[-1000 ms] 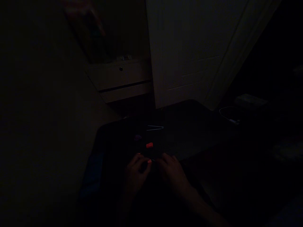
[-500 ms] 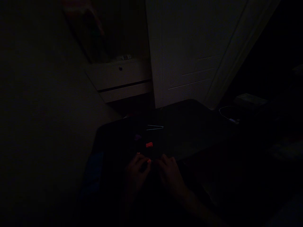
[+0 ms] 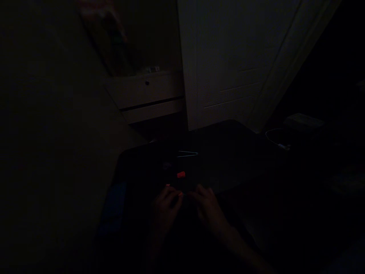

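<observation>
The scene is very dark. My left hand pinches a small orange-red piece between thumb and fingertips. Close by on the right, my right hand has its fingers drawn together, pointing at that piece. A faint pale thin bit shows between the two hands, but what the right fingers hold is too dark to make out. Just beyond my hands a red block-like piece lies on the dark table. Another small reddish piece shows just above my left fingers.
Thin V-shaped metal tweezers lie farther back. A dim purplish thing is left of the red piece. Something blue lies at the left edge. Behind stand a drawer unit and a pale door. A white cable is at right.
My right hand has shifted slightly, its fingers a little more extended. The left hand keeps its pinch on the small orange-red piece. The view has moved a touch and the purplish thing looks dimmer.
</observation>
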A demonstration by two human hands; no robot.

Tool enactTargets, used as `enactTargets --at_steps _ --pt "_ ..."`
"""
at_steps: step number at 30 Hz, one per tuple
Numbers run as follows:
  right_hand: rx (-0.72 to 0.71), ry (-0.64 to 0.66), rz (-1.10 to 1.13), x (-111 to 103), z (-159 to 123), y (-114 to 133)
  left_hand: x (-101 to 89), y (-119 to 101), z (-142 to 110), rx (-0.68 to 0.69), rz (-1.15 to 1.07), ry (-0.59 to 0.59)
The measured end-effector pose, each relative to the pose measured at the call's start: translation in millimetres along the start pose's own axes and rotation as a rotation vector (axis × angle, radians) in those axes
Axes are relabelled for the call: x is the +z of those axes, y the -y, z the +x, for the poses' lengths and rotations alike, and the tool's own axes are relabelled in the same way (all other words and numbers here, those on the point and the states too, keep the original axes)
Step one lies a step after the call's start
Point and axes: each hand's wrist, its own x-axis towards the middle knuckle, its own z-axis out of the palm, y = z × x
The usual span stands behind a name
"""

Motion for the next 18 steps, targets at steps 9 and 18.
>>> enactTargets --at_steps 9,18 --pt "-0.017 -0.075 0.018 -2.1 0.3 -10.9 -5.7 -3.8 3.8 -0.034 0.014 0.03" --pt "-0.177 -0.085 0.0 -10.2 11.1 -38.6 -8.6 0.1 4.1 -0.087 -0.106 0.083"
